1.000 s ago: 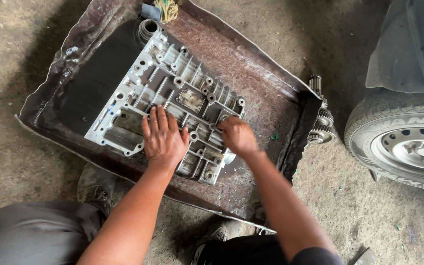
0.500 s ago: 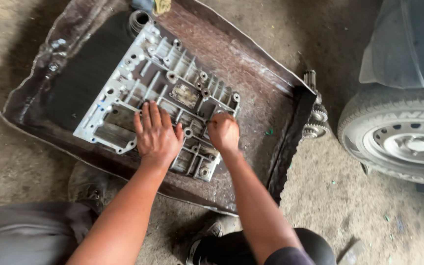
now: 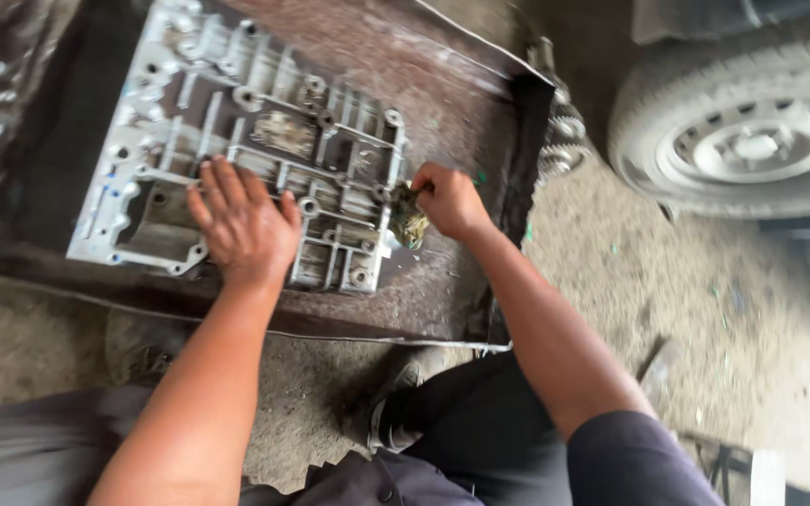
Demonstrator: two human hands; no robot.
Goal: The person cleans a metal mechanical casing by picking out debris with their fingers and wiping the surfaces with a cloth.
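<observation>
Packages, labels, signs, screens: none were visible on or around the metal tray (image 3: 480,309); no entries were recorded.

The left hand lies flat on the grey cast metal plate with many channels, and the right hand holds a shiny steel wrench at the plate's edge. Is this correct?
Not quite. In the head view the right hand holds a dirty crumpled rag, not a wrench, at the edge of the grey cast metal plate with many channels. The left hand does lie flat on that plate.

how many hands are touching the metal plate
2: the left hand lies flat on the metal plate; the right hand presses a dirty rag at its right edge.
</observation>
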